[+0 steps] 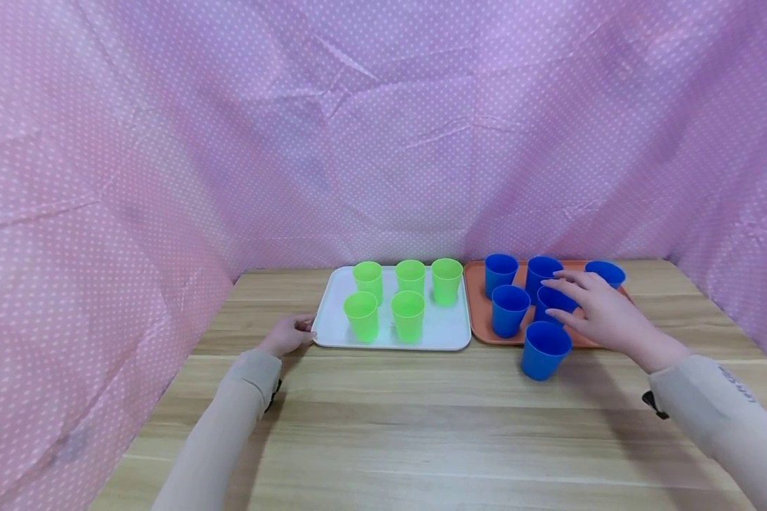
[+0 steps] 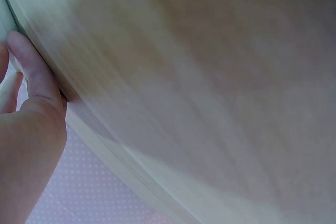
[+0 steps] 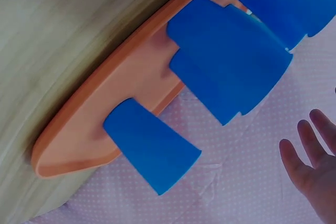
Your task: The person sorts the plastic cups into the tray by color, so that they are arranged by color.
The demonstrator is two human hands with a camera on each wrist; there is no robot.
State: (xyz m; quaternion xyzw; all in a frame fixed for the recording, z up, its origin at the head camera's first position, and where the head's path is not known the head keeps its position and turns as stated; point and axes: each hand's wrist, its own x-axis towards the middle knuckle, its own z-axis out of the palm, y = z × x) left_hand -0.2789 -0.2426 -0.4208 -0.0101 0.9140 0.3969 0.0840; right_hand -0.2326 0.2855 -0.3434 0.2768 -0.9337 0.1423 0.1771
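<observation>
My left hand (image 1: pixel 287 335) grips the left edge of a white tray (image 1: pixel 326 312), its thumb at the rim. Several light green cups (image 1: pixel 408 318) stand upright on that tray in two rows. My right hand (image 1: pixel 604 316) hovers with spread fingers over several blue cups (image 1: pixel 510 312) and holds nothing. Most of these stand upright on an orange tray (image 1: pixel 479 319); the hand partly hides some. A nearer blue cup (image 1: pixel 545 351) overlaps the tray's front edge in the head view. From the right wrist, one blue cup (image 3: pixel 152 145) stands apart near the orange tray's end.
Both trays lie side by side at the back of a wooden table (image 1: pixel 383 426). Behind and beside it hangs a pink dotted cloth (image 1: pixel 383 156). The table's left edge shows in the head view.
</observation>
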